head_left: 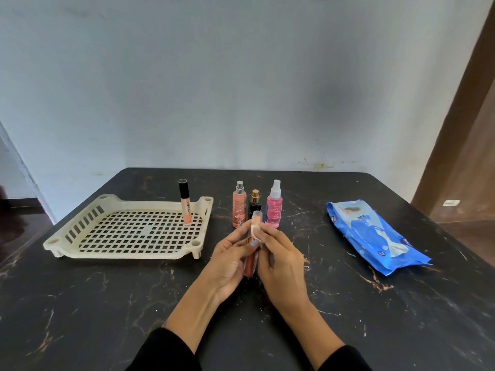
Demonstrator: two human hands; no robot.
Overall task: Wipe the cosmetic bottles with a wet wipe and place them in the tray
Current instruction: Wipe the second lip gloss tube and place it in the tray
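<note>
Held tube [251, 259]: slim orange-brown cosmetic tube, lifted over the table [107, 303] at centre, cap end pointing to 12 o'clock, toward the standing bottles.
Left hand [230, 261]: fingers curled round the tube's lower body, gripping it from the 9 o'clock side.
Right hand [281, 266]: pinching a small folded wet wipe [255, 231] against the tube's upper part from the 3 o'clock side.
Hands together: both closed round the one tube, nearly touching.
Handling, judged: light, rigid, probably smooth plastic; likely slick once wetted, so best gripped round the body below the cap, never by the cap alone.
Wipe, judged: soft, limp, damp; needs fingertip pressure to stay put.
Tray [61, 241]: cream slotted plastic tray at 10 o'clock from the hands, on short legs.
Tray contents: one peach tube with black cap [186, 208], upright near the far right corner; nothing else seen inside.
Waiting bottles: peach spray bottle [239, 207], small dark bottle with gold top [255, 203], pink spray bottle [274, 207], upright in a close row at 12 o'clock, just beyond the hands, outside the tray.
Standing bottles, judged: tall, narrow, easily toppled if brushed.
Wipe pack [375, 236]: blue soft packet lying flat at 2 o'clock, well apart; a white wipe shows at its opening.
</note>
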